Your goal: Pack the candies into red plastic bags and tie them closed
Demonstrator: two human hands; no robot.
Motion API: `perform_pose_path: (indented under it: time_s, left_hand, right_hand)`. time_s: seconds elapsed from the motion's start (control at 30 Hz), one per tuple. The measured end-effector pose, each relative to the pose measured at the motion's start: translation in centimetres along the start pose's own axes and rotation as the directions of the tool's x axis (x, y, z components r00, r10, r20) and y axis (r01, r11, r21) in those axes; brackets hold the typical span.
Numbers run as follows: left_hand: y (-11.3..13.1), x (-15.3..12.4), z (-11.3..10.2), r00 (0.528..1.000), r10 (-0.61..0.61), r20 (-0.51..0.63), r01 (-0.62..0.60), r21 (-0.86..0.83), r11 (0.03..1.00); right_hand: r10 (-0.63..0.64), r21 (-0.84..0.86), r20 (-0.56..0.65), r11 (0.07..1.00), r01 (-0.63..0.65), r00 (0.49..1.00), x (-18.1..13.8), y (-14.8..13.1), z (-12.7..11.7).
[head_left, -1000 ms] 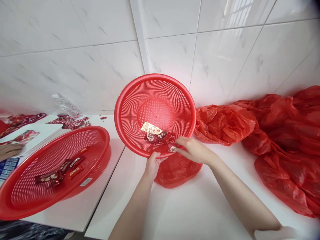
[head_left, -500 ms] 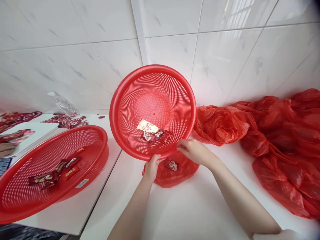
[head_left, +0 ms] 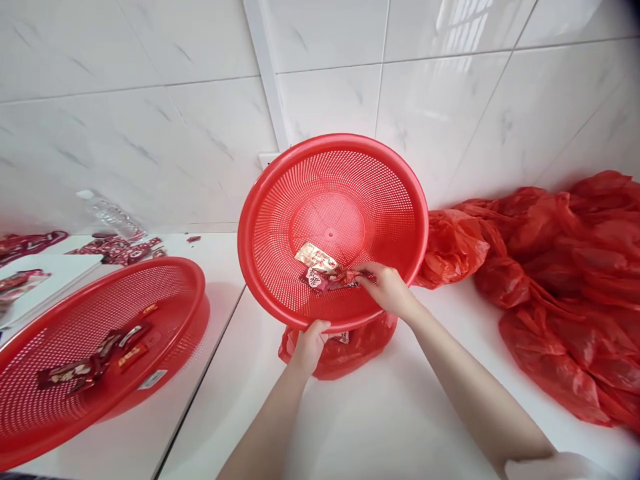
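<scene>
Left hand (head_left: 309,350) grips the near rim of the tilted basket (head_left: 335,170). Right hand (head_left: 387,288) is inside, narrowed at the packets (head_left: 315,279); cannot tell whether one is pinched. Bag (head_left: 347,360) sits just beside left hand, below the rim. Good practice: steady rim, light pinch, lift clear of mesh.

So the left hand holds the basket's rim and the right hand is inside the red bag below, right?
No: the head view shows the right hand inside the basket, at the packets, not the red bag below. The left hand holds the rim.
</scene>
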State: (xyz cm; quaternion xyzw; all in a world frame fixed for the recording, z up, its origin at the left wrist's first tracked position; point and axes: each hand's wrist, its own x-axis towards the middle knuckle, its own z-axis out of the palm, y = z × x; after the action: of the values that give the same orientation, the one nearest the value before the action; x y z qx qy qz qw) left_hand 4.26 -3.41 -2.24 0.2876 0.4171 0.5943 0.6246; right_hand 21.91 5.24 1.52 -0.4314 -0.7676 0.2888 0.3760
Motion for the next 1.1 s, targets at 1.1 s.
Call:
perform_pose_path:
  time_s: [1.1]
  left_hand:
    - [0.6,1.0,-1.3,0.999,-0.010,-0.043,0.007,-0.072,0.997]
  right_hand:
    - [-0.159,-0.547,0.188,0.803,0.238,0.969,-1.3,-0.6,2.0]
